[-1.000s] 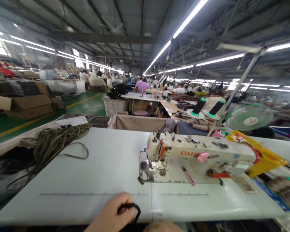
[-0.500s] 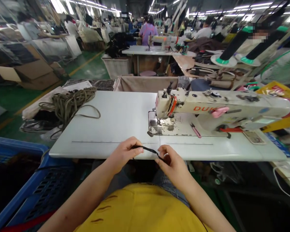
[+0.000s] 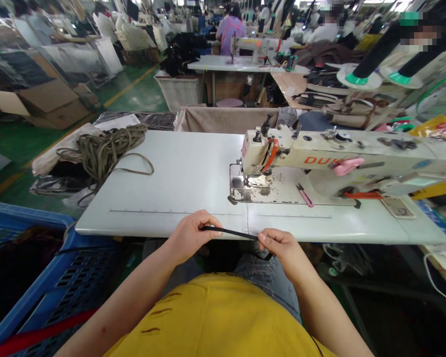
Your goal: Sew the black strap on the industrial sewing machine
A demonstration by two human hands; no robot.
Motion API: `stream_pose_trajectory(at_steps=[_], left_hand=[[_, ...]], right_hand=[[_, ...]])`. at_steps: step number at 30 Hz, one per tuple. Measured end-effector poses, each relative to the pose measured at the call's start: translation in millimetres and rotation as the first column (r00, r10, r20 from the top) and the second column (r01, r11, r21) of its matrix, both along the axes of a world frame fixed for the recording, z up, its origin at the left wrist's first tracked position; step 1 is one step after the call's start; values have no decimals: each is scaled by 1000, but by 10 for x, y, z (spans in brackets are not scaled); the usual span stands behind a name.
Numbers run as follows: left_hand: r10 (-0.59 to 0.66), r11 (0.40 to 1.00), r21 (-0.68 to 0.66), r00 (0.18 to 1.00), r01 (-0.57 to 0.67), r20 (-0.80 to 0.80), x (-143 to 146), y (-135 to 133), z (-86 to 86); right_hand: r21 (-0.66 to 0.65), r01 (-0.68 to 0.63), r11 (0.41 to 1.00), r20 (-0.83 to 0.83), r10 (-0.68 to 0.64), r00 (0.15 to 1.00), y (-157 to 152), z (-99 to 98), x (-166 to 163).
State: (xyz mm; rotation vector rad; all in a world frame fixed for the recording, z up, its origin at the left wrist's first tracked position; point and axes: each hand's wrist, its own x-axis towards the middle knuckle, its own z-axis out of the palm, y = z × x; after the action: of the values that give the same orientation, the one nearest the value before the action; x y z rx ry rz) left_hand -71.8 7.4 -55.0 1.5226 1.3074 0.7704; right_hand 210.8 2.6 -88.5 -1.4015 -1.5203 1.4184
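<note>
A narrow black strap (image 3: 238,233) is stretched between my two hands over the front edge of the white sewing table (image 3: 178,178). My left hand (image 3: 195,235) pinches one end between thumb and fingers. My right hand (image 3: 280,245) grips it farther right, and a loose part of the strap hangs below that hand. Beyond the hands stands a sewing machine (image 3: 342,151), its needle area up and to the right of my left hand. Pink-handled thread snips (image 3: 305,195) lie on the machine bed.
Olive cords (image 3: 100,151) are heaped at the table's left end. A blue plastic crate (image 3: 67,267) stands at lower left. Behind the table is a fabric-lined bin (image 3: 223,119). Thread cones (image 3: 377,47) rise at upper right. A co-worker in purple (image 3: 231,32) sits farther back.
My right hand has moved right and turned, and the strap between my hands has gone from slack and bent to straight. The camera view has shifted slightly.
</note>
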Motion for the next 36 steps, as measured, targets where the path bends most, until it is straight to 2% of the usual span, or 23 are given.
stream_pose_trajectory(at_steps=[2,4,8,10,14,17,25,32,36], left_hand=[[-29,1000,12,1000,29,-9,-2,-7,-23],[-67,997,38,997,68,-36,-9,-9,-28],[-92,994,49,991,97,-100,-13,-11,1],[-112,992,44,989,117,-100,1,-15,16],[-165,985,38,984,168,-71,39,-27,30],[-183,982,40,980,187,-82,51,-34,39],[-228,971,54,968,235,-107,102,-60,58],[-227,971,51,970,232,-90,126,-51,65],[-207,976,47,975,211,-80,123,-48,83]], right_hand=[[-42,-5,999,25,6,1000,22,-42,19],[-18,-4,1000,100,6,995,34,-13,18],[239,-30,971,234,-28,972,19,171,-89],[299,-73,951,234,1,972,-3,253,-197],[292,-170,941,183,120,976,-46,321,-427],[324,-198,925,160,153,975,-58,337,-541],[372,-251,893,221,178,959,-47,364,-628],[349,-254,902,238,177,955,-68,338,-623],[379,-195,904,248,104,963,-49,302,-583]])
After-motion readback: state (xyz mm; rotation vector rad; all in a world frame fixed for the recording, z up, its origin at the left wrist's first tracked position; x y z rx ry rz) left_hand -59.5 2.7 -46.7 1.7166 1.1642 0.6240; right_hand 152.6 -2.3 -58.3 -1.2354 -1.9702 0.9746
